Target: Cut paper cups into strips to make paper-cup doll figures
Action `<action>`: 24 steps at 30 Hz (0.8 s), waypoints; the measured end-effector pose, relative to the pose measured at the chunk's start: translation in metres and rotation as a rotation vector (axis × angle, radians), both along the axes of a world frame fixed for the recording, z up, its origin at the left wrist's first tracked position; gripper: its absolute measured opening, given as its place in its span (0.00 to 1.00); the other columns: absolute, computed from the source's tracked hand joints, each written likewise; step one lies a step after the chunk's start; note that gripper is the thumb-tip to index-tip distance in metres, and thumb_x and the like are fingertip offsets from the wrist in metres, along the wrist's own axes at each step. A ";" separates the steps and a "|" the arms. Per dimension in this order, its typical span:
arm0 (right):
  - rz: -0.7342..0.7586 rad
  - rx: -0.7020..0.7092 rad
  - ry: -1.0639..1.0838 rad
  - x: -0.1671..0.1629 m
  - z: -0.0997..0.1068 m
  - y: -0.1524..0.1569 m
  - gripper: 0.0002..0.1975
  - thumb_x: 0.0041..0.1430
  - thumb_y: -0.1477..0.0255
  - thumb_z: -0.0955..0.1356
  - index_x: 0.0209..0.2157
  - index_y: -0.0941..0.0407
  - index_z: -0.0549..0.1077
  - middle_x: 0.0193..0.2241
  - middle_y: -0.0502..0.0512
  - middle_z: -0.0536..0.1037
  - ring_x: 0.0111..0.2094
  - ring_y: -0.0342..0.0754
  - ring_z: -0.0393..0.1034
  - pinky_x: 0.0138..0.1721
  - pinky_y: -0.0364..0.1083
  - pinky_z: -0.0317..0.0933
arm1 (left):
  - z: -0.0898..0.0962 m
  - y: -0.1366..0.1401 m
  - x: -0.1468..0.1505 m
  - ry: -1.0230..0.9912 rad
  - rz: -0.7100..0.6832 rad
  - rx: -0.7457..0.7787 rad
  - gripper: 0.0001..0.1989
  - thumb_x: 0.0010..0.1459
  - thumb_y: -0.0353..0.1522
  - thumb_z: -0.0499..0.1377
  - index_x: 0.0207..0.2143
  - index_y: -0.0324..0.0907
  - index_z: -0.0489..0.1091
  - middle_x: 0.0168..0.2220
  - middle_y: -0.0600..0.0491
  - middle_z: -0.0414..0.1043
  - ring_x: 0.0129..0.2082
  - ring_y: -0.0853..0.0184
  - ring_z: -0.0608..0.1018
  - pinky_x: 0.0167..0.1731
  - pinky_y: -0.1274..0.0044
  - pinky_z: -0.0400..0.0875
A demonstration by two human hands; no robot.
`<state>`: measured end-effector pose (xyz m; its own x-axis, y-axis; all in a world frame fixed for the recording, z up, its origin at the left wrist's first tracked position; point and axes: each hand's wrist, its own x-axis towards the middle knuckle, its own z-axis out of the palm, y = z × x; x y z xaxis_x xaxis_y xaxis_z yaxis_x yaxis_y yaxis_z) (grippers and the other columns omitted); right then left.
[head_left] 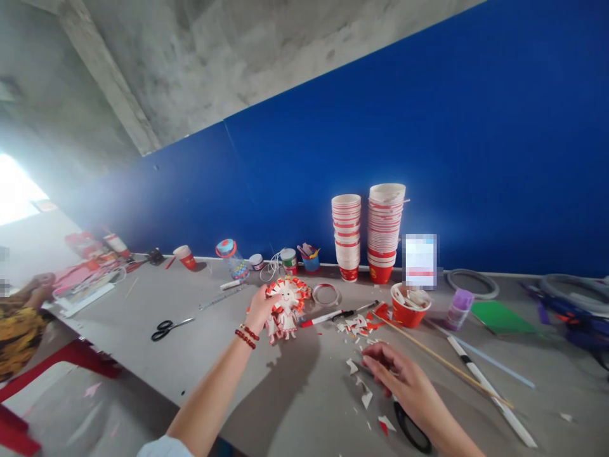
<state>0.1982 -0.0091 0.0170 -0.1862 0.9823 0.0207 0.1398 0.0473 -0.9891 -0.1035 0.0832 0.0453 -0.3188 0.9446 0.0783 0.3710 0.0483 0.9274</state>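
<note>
My left hand [261,307], a beaded bracelet at its wrist, grips a paper-cup craft figure [286,311] by its left side. The figure has a round smiling face in a red-and-white fringed ring, above a cut-paper body with small legs. It is raised over the grey table [202,381] and casts a shadow. Low on the right, my right hand [397,374] is closed, its fingers curled around the middle of a pair of black-handled scissors [413,431]. One handle loop shows below the palm; the blades are mostly hidden. White and red paper scraps [366,397] lie beside these fingers.
Two tall stacks of paper cups [387,228] stand against the blue wall. A red paper bowl [410,311], a wooden stick [447,362], markers [326,317] and a purple-capped bottle [459,310] lie around. Other scissors [164,329] rest left. A person's arm [35,292] appears far left.
</note>
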 end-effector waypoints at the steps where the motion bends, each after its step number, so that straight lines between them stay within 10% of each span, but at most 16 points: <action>1: 0.003 0.005 0.001 0.000 0.000 0.001 0.20 0.50 0.53 0.69 0.31 0.57 0.74 0.25 0.53 0.73 0.24 0.47 0.65 0.19 0.41 0.60 | -0.005 0.003 -0.001 0.044 0.002 -0.011 0.10 0.49 0.32 0.62 0.34 0.39 0.69 0.30 0.51 0.76 0.29 0.64 0.76 0.29 0.77 0.66; 24: 0.069 0.037 -0.126 0.004 -0.015 0.008 0.18 0.56 0.56 0.64 0.33 0.57 0.72 0.24 0.51 0.70 0.24 0.45 0.63 0.21 0.40 0.61 | -0.026 0.018 -0.030 0.723 0.070 0.023 0.15 0.57 0.31 0.55 0.48 0.44 0.66 0.40 0.51 0.76 0.37 0.64 0.77 0.37 0.76 0.67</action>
